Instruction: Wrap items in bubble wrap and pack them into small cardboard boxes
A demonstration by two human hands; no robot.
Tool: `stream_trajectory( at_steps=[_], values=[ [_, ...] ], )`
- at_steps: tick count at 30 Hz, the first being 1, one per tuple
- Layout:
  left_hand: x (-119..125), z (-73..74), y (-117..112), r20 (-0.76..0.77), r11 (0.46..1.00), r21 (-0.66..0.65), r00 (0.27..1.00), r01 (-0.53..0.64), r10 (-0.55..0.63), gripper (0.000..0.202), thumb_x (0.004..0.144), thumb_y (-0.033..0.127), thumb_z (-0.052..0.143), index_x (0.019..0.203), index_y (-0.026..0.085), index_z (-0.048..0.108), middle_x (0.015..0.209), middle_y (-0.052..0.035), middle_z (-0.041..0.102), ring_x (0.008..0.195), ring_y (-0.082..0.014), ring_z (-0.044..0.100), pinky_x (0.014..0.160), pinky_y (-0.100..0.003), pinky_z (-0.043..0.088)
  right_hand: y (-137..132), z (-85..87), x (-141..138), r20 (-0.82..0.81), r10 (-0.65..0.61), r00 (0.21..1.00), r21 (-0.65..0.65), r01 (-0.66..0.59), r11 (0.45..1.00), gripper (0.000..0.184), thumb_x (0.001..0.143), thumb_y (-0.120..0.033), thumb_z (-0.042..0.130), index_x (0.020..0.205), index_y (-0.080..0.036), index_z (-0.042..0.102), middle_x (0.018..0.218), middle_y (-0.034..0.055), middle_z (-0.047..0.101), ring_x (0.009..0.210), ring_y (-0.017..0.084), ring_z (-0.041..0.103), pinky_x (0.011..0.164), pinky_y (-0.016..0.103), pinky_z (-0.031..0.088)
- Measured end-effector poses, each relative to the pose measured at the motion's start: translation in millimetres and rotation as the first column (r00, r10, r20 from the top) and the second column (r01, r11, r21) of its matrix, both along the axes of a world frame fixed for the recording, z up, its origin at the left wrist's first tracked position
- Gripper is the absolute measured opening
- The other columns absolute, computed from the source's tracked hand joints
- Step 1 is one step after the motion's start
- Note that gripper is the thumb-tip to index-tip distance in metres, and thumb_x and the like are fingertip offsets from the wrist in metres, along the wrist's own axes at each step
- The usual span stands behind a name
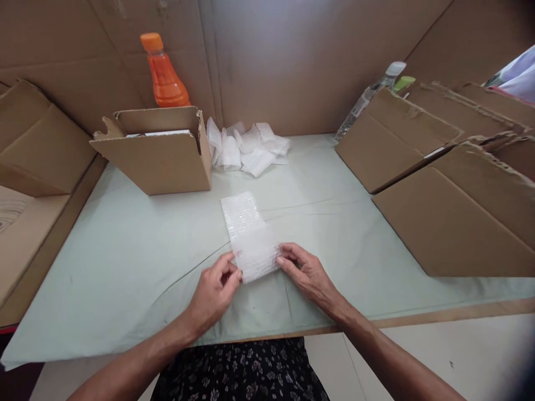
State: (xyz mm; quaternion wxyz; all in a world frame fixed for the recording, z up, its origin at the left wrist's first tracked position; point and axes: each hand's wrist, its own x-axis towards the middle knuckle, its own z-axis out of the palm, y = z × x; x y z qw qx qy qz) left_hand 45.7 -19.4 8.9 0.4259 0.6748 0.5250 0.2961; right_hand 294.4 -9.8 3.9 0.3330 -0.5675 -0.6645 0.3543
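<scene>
A strip of bubble wrap (244,214) lies on the pale green cloth in front of me, its near part doubled over or layered with a second piece; I cannot tell which. My left hand (216,288) pinches the near left edge between thumb and fingers. At the right edge, my right hand (307,275) grips the same wrap with thumb and fingertips. Whether anything lies inside the layers is hidden. Farther back sits a loose pile of bubble wrap pieces (253,147), apart from both hands.
An open cardboard box (167,164) with something white inside stands back left, an orange bottle (167,78) behind it. More cardboard boxes (455,223) fill the right side, with a clear bottle (363,103) behind. Another carton (45,139) stands far left. Cardboard walls (317,67) close the back.
</scene>
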Motion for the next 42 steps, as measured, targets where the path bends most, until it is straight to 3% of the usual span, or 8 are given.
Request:
stream_trajectory(
  at_steps=[3,6,11,16,21,28,36,42],
  values=[
    [3.3,-1.5,22.3,0.033,0.984,-0.151,0.995,-0.091,0.097,0.046,0.09,0.026,0.052,0.134,0.013,0.053,0.068,0.0045,0.062,0.064,-0.0129,0.058,0.066,-0.026,0.047,-4.2,1.2,1.7,0.134,-0.077,0.988,0.275,0.038,0.961,0.027,0.096,-0.028,0.058,0.122,-0.024,0.062,0.111,0.0074,0.073,0.101,0.023,0.069,0.085,0.038,0.057],
    [0.8,-5.5,37.2,-0.059,0.989,-0.124,0.996,-0.08,0.073,0.054,0.087,0.023,0.053,0.14,0.015,0.051,0.069,0.0057,0.063,0.064,-0.0126,0.058,0.067,-0.026,0.046,-4.1,-1.1,1.0,0.35,0.034,0.936,0.473,-0.208,0.856,0.034,0.093,-0.02,0.06,0.127,-0.023,0.061,0.125,0.0106,0.07,0.12,0.028,0.062,0.098,0.046,0.052],
    [-4.2,-9.0,29.8,-0.244,0.992,0.114,0.966,-0.052,0.079,0.045,0.088,0.026,0.058,0.133,0.017,0.057,0.079,0.0008,0.067,0.067,-0.0153,0.06,0.069,-0.03,0.05,10.5,-11.9,-8.5,0.53,0.181,0.829,0.434,-0.448,0.782,0.026,0.096,-0.012,0.053,0.116,-0.019,0.067,0.129,0.0123,0.07,0.124,0.03,0.062,0.093,0.048,0.051],
    [-3.0,-8.3,-5.1,-0.222,0.876,0.462,0.974,0.138,-0.037,0.042,0.094,0.03,0.058,0.134,0.018,0.055,0.107,-0.0109,0.07,0.096,-0.0229,0.065,0.084,-0.039,0.055,16.1,-2.0,-12.3,0.313,0.385,0.868,0.179,-0.452,0.874,0.023,0.101,-0.02,0.051,0.114,-0.022,0.07,0.103,0.0048,0.077,0.093,0.02,0.072,0.083,0.036,0.055],
    [-2.0,-15.2,-9.3,-0.271,0.949,0.31,0.962,0.065,0.022,0.043,0.094,0.022,0.053,0.137,0.019,0.053,0.098,-0.0072,0.073,0.076,-0.0184,0.064,0.075,-0.035,0.055,10.5,11.3,-12.6,0.316,0.226,0.921,0.205,-0.299,0.932,0.028,0.099,-0.03,0.056,0.124,-0.023,0.066,0.115,0.0089,0.074,0.104,0.025,0.069,0.089,0.041,0.055],
    [-12.8,-17.5,-5.2,-0.302,0.898,0.438,0.947,0.037,0.108,0.039,0.093,0.027,0.058,0.13,0.017,0.058,0.117,-0.0133,0.064,0.106,-0.0265,0.061,0.091,-0.042,0.052,6.6,-3.0,-23.4,0.543,0.331,0.772,0.297,-0.545,0.784,0.03,0.096,-0.019,0.056,0.124,-0.022,0.066,0.126,0.0131,0.069,0.115,0.029,0.062,0.092,0.047,0.05],
    [-21.6,-8.7,-12.1,-0.323,0.955,0.277,0.946,0.108,-0.014,0.044,0.094,0.023,0.053,0.138,0.019,0.051,0.095,-0.0064,0.068,0.084,-0.0217,0.06,0.083,-0.04,0.05,0.9,6.3,-28.8,0.397,0.278,0.874,0.166,-0.367,0.916,0.03,0.1,-0.031,0.053,0.127,-0.023,0.064,0.117,0.0094,0.073,0.102,0.026,0.068,0.086,0.041,0.053],
    [-22.0,-11.7,4.9,-0.371,0.968,0.25,0.922,-0.014,0.109,0.047,0.09,0.028,0.058,0.136,0.019,0.053,0.11,-0.01,0.063,0.101,-0.0262,0.058,0.091,-0.045,0.05,3.1,-0.9,-42.2,0.563,0.291,0.774,0.28,-0.51,0.814,0.029,0.096,-0.026,0.057,0.123,-0.021,0.065,0.123,0.0138,0.069,0.11,0.031,0.063,0.089,0.047,0.05]
  ],
)
